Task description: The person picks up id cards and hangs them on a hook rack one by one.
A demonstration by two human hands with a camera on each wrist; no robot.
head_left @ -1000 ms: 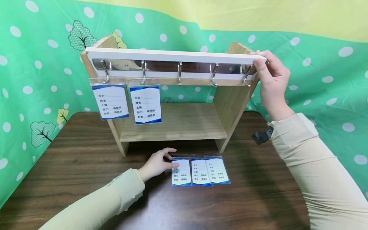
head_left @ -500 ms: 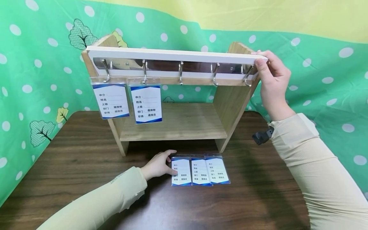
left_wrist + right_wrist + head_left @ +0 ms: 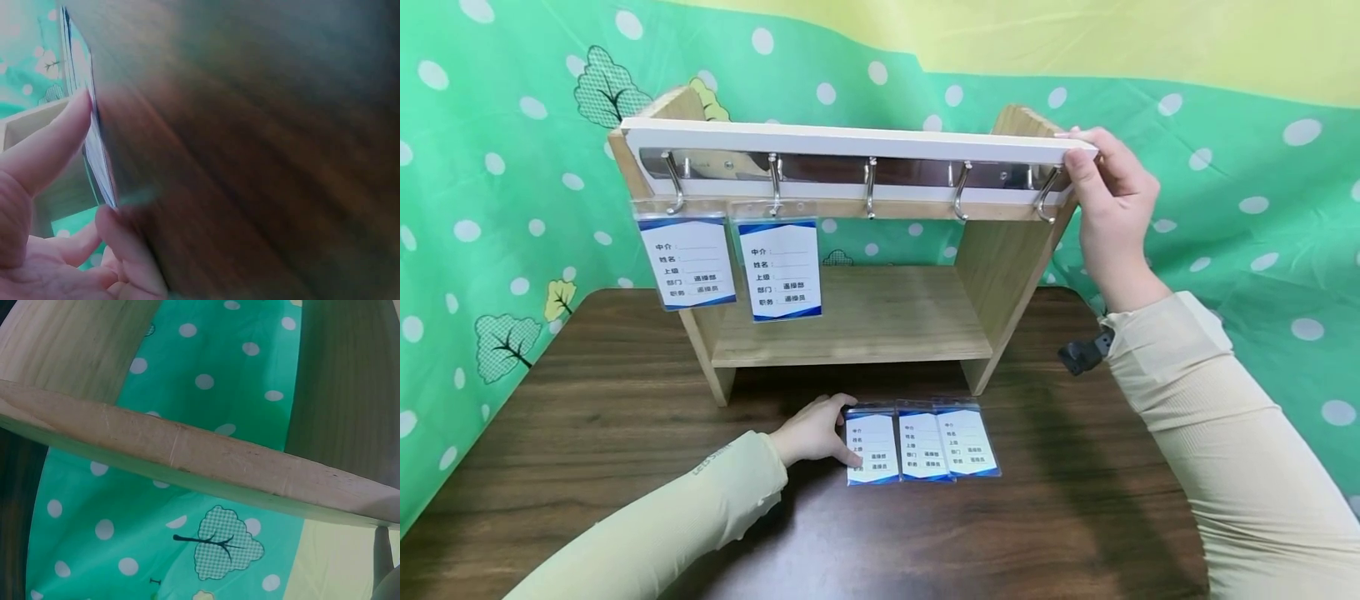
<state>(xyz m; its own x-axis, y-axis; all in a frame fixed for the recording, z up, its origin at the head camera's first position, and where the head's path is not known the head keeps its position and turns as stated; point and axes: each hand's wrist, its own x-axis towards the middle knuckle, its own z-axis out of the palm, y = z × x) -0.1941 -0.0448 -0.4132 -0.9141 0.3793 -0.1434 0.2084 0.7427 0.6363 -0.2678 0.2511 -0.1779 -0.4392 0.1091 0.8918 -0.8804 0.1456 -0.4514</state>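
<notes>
My left hand (image 3: pixel 812 431) is at the left edge of a badge holder (image 3: pixel 874 446) lying on the table. The left wrist view shows its thumb (image 3: pixel 72 122) on the badge's face and another fingertip at a corner. Two more badge holders, one in the middle (image 3: pixel 917 454) and one on the right (image 3: pixel 968 440), lie beside it, slightly overlapping. My right hand (image 3: pixel 1116 196) grips the right end of the white hook rack (image 3: pixel 850 137), thumb in front and fingers behind. Two badge holders, a left one (image 3: pixel 687 262) and a right one (image 3: pixel 780 271), hang from its two leftmost hooks.
The rack lies across the front top of a wooden shelf (image 3: pixel 850 325) standing on the dark wood table (image 3: pixel 925 542). Bare metal hooks (image 3: pixel 871 187) run along its middle and right. A green dotted cloth (image 3: pixel 482 225) hangs behind. The right wrist view shows the shelf's wooden side edge (image 3: pixel 175 447).
My left thumb has slid down along the badge's left side, spreading away from the forefinger at its top corner. My right hand stays on the rack, and the badges have not moved.
</notes>
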